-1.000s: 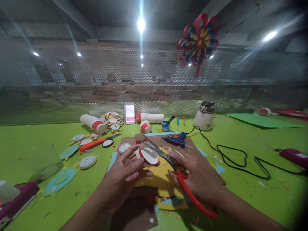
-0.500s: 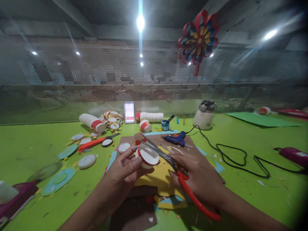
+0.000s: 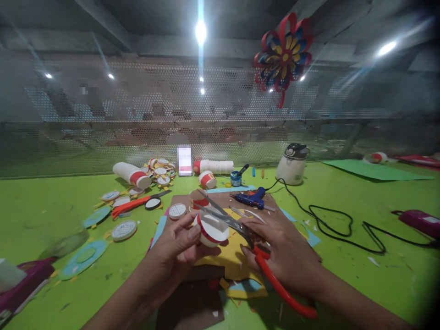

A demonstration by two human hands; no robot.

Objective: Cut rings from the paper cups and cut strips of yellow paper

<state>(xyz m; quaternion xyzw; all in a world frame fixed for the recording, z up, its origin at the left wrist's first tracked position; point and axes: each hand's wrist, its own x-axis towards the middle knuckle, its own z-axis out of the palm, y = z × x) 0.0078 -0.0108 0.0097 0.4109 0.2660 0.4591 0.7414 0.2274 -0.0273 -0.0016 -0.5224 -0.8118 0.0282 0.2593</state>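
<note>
Screen (image 3: 184,160) blurred, purple object (image 3: 30,280) cut off left

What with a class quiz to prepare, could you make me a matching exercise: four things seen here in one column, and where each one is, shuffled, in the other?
Things
1. blue glue gun
2. open scissors
3. paper cup piece with a white disc-shaped face
4. multicoloured flower decoration

Places
A. in the left hand
B. above the green table
C. on the brown sheet
D. in the right hand

Pairs: 1-C, 2-D, 3-A, 4-B
</note>
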